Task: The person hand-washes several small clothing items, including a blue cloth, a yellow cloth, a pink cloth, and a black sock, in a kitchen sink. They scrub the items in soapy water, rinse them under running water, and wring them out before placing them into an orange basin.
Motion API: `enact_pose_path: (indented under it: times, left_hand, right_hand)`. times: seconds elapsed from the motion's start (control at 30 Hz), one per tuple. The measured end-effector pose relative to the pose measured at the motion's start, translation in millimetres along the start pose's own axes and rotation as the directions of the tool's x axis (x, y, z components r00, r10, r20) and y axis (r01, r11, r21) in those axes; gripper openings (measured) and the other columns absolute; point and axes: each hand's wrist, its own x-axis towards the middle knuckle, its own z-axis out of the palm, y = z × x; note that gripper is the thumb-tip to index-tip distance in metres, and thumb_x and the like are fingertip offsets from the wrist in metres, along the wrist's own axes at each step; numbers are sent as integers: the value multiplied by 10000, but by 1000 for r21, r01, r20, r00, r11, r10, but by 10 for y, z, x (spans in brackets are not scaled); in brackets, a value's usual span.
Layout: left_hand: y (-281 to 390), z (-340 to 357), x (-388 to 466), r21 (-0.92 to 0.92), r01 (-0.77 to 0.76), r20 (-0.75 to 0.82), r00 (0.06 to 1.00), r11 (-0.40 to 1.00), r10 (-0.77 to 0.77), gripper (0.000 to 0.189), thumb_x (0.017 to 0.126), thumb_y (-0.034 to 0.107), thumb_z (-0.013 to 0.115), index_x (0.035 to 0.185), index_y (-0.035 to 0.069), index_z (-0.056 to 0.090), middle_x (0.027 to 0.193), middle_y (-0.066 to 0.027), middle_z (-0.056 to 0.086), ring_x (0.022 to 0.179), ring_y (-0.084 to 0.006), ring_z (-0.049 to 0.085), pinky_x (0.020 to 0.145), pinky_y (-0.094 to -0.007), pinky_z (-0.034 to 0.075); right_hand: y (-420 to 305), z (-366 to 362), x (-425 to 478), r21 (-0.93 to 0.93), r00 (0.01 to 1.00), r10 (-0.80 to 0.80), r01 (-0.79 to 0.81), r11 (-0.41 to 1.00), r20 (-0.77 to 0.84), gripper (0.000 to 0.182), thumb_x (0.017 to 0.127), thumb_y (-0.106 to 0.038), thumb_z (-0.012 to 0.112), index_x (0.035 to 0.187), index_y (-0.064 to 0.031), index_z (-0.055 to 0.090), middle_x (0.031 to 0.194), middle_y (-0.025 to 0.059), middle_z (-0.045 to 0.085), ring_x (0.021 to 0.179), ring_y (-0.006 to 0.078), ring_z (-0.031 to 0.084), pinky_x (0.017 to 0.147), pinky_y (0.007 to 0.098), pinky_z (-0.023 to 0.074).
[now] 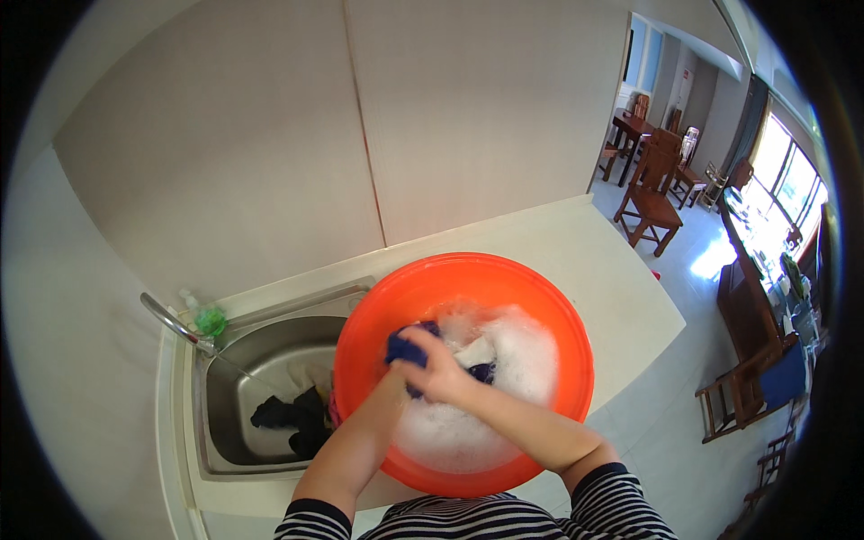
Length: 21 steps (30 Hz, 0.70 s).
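A large orange plastic basin (466,486) holds white suds (523,351) and wet laundry. My right hand (442,371) grips a bunched dark blue cloth (407,349) at the basin's left side, above the foam. My left hand (403,370) meets the same cloth; its fingers are mostly hidden behind the cloth and my right hand, and both hands are slightly blurred. Beside them, a white cloth (478,352) and another dark blue piece (482,372) show through the suds.
Left of the basin is a stainless steel sink (229,418) with black clothes (297,415) inside. Water runs from a curved faucet (172,320). A pump bottle (208,317) of green liquid stands behind it. The basin overlaps the sink and rests on a pale countertop (607,297). Wooden chairs (651,196) stand beyond.
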Motion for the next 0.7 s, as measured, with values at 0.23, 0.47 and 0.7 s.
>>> enact_pose_path:
  times: [0.23, 0.47, 0.7]
  left_hand:
    - [-95, 94, 29, -11, 155, 246, 958, 988, -147, 454, 878, 444, 356, 1080, 76, 530, 978, -95, 599, 878, -232, 591, 766, -376, 492]
    - [145, 243, 27, 314, -57, -34, 997, 948, 71, 443, 843, 502, 418, 886, 89, 570, 793, -62, 587, 715, -175, 572, 645, -305, 486]
    - [174, -240, 210, 994, 50, -105, 725, 100, 681, 524, 754, 303, 585, 1214, 86, 455, 1080, -198, 524, 1073, -316, 493, 882, -366, 400]
  right_hand:
    - [405, -169, 73, -615, 938, -342, 241, 750, -49, 151, 746, -189, 598, 768, -44, 560, 728, 147, 564, 643, 316, 567, 566, 396, 463]
    - [1087, -1030, 86, -773, 920, 104, -376, 510, -379, 254, 834, -302, 497, 867, -71, 597, 807, 154, 596, 755, 329, 583, 670, 407, 464]
    - [1106, -615, -81, -994, 898, 431, -50, -96, -86, 639, 787, -378, 529, 1298, -48, 335, 1283, 231, 345, 1194, 360, 326, 961, 445, 296]
